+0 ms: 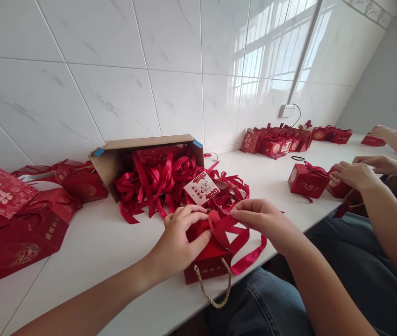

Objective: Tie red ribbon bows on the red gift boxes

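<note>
A small red gift box [206, 263] with a twisted rope handle [212, 290] stands at the front edge of the white counter [107, 252]. My left hand [180, 242] is curled over the box's top, holding it. My right hand [263, 220] pinches a red satin ribbon [235, 235] that loops over the box and trails off its right side. A red-and-white tag [201, 187] lies just behind the box on the ribbon pile.
A tipped cardboard carton [114, 156] spills several red ribbons [156, 184]. Flat red box blanks [12, 233] lie at left. Finished red boxes [275, 140] line the tiled wall. At right, other people's hands [358, 173] work on a red box [307, 181].
</note>
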A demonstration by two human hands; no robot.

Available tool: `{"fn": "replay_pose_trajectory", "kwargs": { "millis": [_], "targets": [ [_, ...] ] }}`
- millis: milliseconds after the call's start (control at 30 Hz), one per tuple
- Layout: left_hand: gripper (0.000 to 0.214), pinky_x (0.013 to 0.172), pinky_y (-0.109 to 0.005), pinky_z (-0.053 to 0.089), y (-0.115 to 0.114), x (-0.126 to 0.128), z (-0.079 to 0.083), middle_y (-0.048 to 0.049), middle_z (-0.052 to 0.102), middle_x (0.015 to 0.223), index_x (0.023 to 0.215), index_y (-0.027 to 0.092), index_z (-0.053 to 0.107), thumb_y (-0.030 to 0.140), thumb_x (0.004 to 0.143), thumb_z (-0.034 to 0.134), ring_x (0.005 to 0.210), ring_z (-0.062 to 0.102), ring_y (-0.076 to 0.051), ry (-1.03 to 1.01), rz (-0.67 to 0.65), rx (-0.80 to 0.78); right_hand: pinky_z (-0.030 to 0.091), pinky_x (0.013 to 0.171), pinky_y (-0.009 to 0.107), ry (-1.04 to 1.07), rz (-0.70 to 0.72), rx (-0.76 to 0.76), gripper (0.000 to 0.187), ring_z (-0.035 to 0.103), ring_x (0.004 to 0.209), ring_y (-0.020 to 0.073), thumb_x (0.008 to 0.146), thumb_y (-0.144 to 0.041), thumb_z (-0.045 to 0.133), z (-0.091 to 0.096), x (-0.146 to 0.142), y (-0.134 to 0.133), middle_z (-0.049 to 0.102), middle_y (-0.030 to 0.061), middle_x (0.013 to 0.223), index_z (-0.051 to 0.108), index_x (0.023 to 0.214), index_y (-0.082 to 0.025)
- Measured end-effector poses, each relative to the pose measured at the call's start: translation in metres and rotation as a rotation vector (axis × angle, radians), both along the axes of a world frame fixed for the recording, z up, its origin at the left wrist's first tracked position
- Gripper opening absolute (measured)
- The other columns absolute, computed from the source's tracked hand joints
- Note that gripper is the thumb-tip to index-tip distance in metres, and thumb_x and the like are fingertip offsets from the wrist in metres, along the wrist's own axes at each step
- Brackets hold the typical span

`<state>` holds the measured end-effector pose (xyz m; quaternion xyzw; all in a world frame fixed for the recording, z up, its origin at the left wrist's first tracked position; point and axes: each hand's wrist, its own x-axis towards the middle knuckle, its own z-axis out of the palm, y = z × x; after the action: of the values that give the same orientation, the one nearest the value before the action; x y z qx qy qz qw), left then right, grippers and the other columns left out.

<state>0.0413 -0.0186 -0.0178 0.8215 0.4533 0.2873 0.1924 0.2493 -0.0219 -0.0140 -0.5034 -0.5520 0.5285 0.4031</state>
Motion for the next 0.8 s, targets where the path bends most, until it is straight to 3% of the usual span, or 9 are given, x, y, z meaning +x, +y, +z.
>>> {"fn": "replay_pose_trajectory", "kwargs": {
  "millis": [133,300,400,467,533,667,800],
  "targets": [
    [0.019,0.101,-0.048,0.034,0.0,0.002,-0.004,-0.0051,0.059,0.118,0.093,0.024,0.068,0.034,0.083,0.056,0.116,0.049,-0.029,-0.078,0.021,-0.1,0.032,0.053,0.023,-0.071,0.008,0.048,0.025,0.042,0.056,0.0086,0.074,-0.04,0.064,0.002,-0.005,0.0,0.053,-0.002,0.061,0.064,0.071,-0.015],
    [0.012,0.101,-0.043,0.034,0.0,0.003,-0.006,-0.0046,0.059,0.113,0.081,0.022,0.064,0.029,0.083,0.055,0.114,0.05,-0.026,-0.188,0.019,-0.073,0.039,0.056,0.026,-0.221,-0.015,0.14,0.026,0.05,0.061,0.0123,0.079,-0.041,0.058,0.003,-0.01,-0.003,0.059,0.0006,0.067,0.064,0.075,-0.016],
    [0.01,0.101,-0.04,0.033,0.001,0.001,-0.003,-0.0047,0.058,0.109,0.082,0.021,0.063,0.028,0.084,0.055,0.112,0.051,-0.023,-0.272,-0.008,-0.044,0.047,0.08,0.033,-0.308,-0.064,0.411,0.026,0.058,0.093,0.0203,0.085,-0.039,0.054,0.0,-0.015,-0.004,0.065,0.0065,0.099,0.065,0.097,-0.019],
    [0.009,0.1,-0.036,0.034,0.001,-0.001,0.0,-0.0044,0.057,0.106,0.084,0.021,0.062,0.028,0.085,0.055,0.109,0.051,-0.022,-0.316,-0.033,-0.029,0.039,0.1,0.037,-0.307,-0.034,0.562,0.032,0.048,0.12,0.022,0.09,-0.037,0.049,-0.001,-0.02,-0.005,0.057,0.0073,0.125,0.06,0.116,-0.023],
    [0.009,0.097,-0.033,0.036,0.001,-0.003,0.004,-0.0037,0.057,0.103,0.086,0.021,0.062,0.027,0.087,0.055,0.106,0.052,-0.02,-0.351,-0.06,-0.012,0.031,0.108,0.039,-0.3,0.054,0.6,0.033,0.04,0.129,0.0213,0.093,-0.036,0.044,0.0,-0.027,-0.004,0.052,0.0062,0.134,0.057,0.121,-0.024],
    [0.007,0.088,-0.027,0.041,0.002,-0.006,0.012,-0.0012,0.057,0.093,0.087,0.021,0.06,0.025,0.088,0.054,0.093,0.054,-0.015,-0.398,-0.071,0.026,0.041,0.096,0.036,-0.246,0.182,0.563,0.027,0.057,0.105,0.0194,0.095,-0.035,0.041,0.004,-0.039,-0.002,0.065,0.0049,0.103,0.063,0.106,-0.022],
    [0.009,0.081,-0.025,0.042,0.001,-0.011,0.022,0.0,0.058,0.088,0.087,0.022,0.059,0.029,0.089,0.053,0.086,0.054,-0.014,-0.382,-0.017,0.068,0.046,0.076,0.027,-0.072,0.202,0.528,0.023,0.058,0.084,0.015,0.093,-0.035,0.046,0.007,-0.038,-0.001,0.063,0.0025,0.085,0.063,0.089,-0.019]
  ]
}}
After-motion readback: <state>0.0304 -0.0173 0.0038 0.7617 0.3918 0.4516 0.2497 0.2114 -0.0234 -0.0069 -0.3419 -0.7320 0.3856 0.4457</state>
